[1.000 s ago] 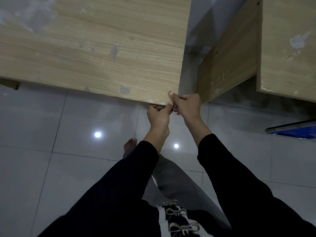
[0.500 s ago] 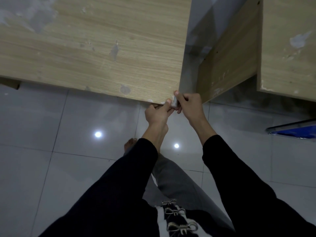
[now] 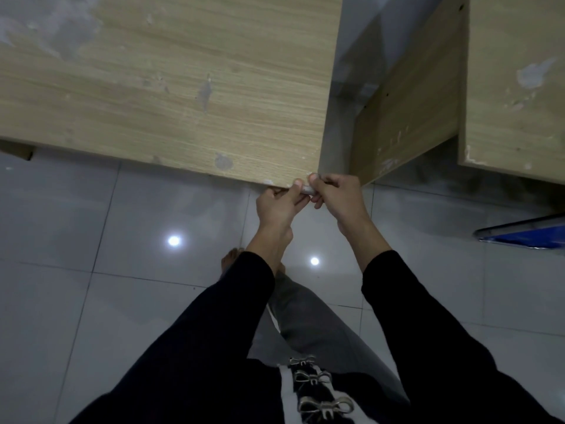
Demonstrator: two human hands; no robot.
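Two hands pinch a small pale grey piece [image 3: 307,190] at the near right corner of the light wood-grain desk [image 3: 183,87].

Just below that corner, the left hand [image 3: 276,206] has its grip clenched on the left end of the piece. Just right of the corner, the right hand [image 3: 339,195] grasps the other end with curled fingers. The piece lies between both grips, its long axis left to right along the desk edge, both hands equally near. I judge the coming move is a pull away from the corner.

No readable text, label or number shows anywhere.
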